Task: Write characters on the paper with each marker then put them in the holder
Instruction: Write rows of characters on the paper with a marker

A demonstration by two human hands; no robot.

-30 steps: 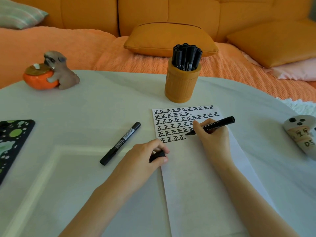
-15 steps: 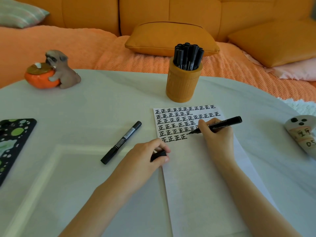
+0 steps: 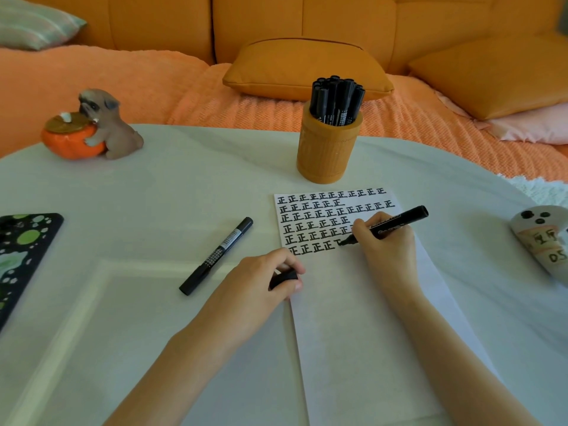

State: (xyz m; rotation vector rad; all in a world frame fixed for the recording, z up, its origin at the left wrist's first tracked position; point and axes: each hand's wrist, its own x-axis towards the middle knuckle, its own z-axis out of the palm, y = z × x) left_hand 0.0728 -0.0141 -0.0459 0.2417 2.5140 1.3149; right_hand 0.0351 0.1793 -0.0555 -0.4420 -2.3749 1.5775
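A white sheet of paper (image 3: 362, 318) lies on the table, its top filled with rows of black characters. My right hand (image 3: 385, 245) grips an uncapped black marker (image 3: 396, 224) with its tip on the paper at the end of a row. My left hand (image 3: 259, 284) pinches the black marker cap (image 3: 283, 278) and rests at the paper's left edge. A second, capped black marker (image 3: 216, 256) lies on the table to the left. Behind the paper stands an orange holder (image 3: 327, 149) with several black markers in it.
A dog-and-pumpkin figurine (image 3: 90, 127) sits at the back left. A dark board with green spots (image 3: 18, 256) lies at the left edge. A white object with black dots (image 3: 544, 241) is at the right edge. An orange sofa with cushions is behind the table.
My right hand has shifted the marker tip slightly down and left along the row, and a new stroke shows there. My left hand has stayed put with the cap.
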